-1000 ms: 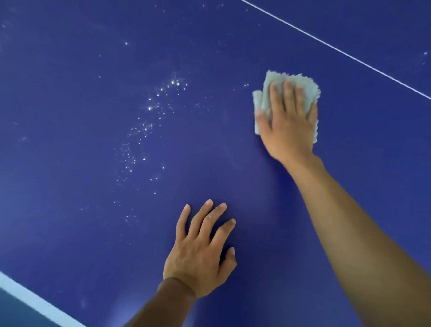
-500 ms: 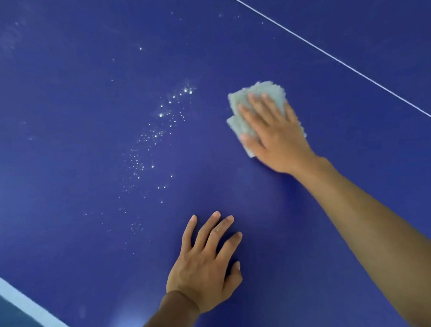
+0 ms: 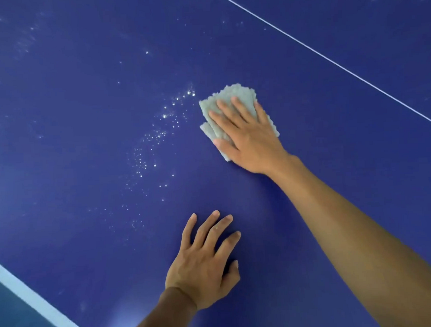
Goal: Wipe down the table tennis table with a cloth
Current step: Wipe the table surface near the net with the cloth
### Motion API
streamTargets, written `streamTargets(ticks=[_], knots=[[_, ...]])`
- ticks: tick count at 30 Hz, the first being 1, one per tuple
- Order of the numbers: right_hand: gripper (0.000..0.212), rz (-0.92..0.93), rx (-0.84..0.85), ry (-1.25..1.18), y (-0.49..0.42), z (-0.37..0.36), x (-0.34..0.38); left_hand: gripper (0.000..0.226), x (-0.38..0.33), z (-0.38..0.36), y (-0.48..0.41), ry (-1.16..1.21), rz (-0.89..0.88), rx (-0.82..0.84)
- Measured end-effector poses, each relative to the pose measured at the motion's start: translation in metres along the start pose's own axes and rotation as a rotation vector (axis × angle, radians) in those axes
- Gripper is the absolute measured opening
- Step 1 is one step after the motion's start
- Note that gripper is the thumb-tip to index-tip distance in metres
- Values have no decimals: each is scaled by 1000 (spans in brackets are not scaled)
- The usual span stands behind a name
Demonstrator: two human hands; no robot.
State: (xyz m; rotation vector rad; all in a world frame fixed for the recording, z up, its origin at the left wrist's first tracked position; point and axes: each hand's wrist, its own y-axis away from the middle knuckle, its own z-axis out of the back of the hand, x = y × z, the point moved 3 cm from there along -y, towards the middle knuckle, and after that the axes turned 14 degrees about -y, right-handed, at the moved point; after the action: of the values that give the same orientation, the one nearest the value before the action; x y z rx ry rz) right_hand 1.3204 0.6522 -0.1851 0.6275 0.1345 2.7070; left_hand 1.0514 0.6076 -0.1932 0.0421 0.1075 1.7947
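The dark blue table tennis table [image 3: 85, 106] fills the view. A folded pale grey-green cloth [image 3: 228, 97] lies flat on it at centre. My right hand [image 3: 247, 135] presses on the cloth with straight fingers spread over it; the thumb lies along the cloth's left edge. Just left of the cloth a band of small water droplets [image 3: 155, 146] runs down and to the left. My left hand [image 3: 203, 261] rests flat on the table below, fingers spread, holding nothing.
A thin white centre line [image 3: 328, 60] crosses the table diagonally at the upper right. The table's white edge stripe [image 3: 31, 299] runs along the lower left, with dark floor beyond it. Faint droplets also dot the far upper left and upper right.
My right hand has slid the cloth leftward across the table, from near the white line to the edge of the droplet band. My left hand has stayed planted.
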Motion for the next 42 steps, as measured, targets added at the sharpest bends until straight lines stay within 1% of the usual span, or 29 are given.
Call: streamTargets(ticks=[1, 2, 4, 6, 8, 9, 10, 11, 12, 14, 15, 16, 17, 18, 21, 22, 23, 24, 25, 28, 30, 32, 34, 35, 37, 39, 40, 41, 42], knots=[[65, -52, -44, 1, 26, 0, -14, 50, 0, -1, 0, 0, -2, -4], [66, -168, -103, -3, 52, 5, -33, 49, -1, -1, 0, 2, -1, -9], [70, -479, -235, -17, 101, 21, -74, 49, -1, -2, 0, 5, 4, -18], [72, -737, -347, -45, 138, 34, -106, 48, -1, -1, 0, 15, 7, -31], [69, -924, -394, -101, 145, 37, -111, 48, -1, 0, 0, 17, 11, -38], [66, -964, -394, -113, 138, 36, -103, 47, -1, 0, 1, 13, 11, -37], [63, -940, -372, -111, 127, 31, -89, 47, -2, 0, 1, 13, 12, -34], [61, -836, -327, -99, 112, 22, -69, 47, -2, 0, 1, 14, 15, -34], [61, -656, -263, -70, 96, 10, -42, 47, -2, 0, 1, 17, 20, -39], [60, -212, -80, 5, 82, -21, 17, 48, -2, 0, 1, 24, 17, -52], [60, -54, 6, 48, 88, -34, 36, 49, -2, 0, 1, 28, 16, -57], [60, 21, 47, 77, 96, -39, 42, 49, -1, -1, 2, 33, 18, -60], [60, -3, 29, 84, 104, -37, 34, 50, -1, -1, 2, 37, 20, -63], [60, -129, -39, 80, 115, -32, 20, 51, -1, -1, 2, 45, 20, -69], [57, -780, -296, -56, 167, -13, -30, 50, 2, 4, 6, 146, 17, -110], [58, -904, -336, -70, 178, -14, -31, 48, 3, 8, 8, 208, 17, -135], [59, -946, -340, -59, 183, -19, -19, 44, 6, 12, 10, 276, 10, -166], [59, -919, -335, -57, 182, -28, 2, 40, 9, 16, 16, 336, -4, -205], [59, -835, -316, -62, 178, -41, 27, 35, 15, 20, 23, 379, -21, -252], [62, -413, -158, 28, 169, -91, 121, 28, 47, 29, 54, 387, -13, -372], [60, -172, -74, 55, 182, -122, 177, 29, 83, 32, 82, 341, 70, -394], [59, -125, -59, 32, 210, -139, 198, 28, 127, 32, 108, 275, 174, -389], [59, -254, -100, -11, 233, -133, 185, 31, 172, 31, 130, 210, 271, -376], [60, -383, -140, -18, 242, -125, 171, 33, 194, 31, 139, 185, 314, -366], [66, -718, -225, -24, 251, -106, 138, 37, 235, 30, 153, 145, 389, -343], [68, -1018, -379, -125, 242, -95, 118, 42, 270, 30, 161, 121, 446, -309], [66, -1102, -425, -169, 231, -92, 122, 45, 286, 29, 162, 115, 473, -286], [64, -1114, -408, -168, 217, -93, 135, 48, 301, 28, 162, 109, 501, -261], [64, -1038, -371, -121, 204, -100, 153, 50, 315, 27, 160, 105, 527, -235]])
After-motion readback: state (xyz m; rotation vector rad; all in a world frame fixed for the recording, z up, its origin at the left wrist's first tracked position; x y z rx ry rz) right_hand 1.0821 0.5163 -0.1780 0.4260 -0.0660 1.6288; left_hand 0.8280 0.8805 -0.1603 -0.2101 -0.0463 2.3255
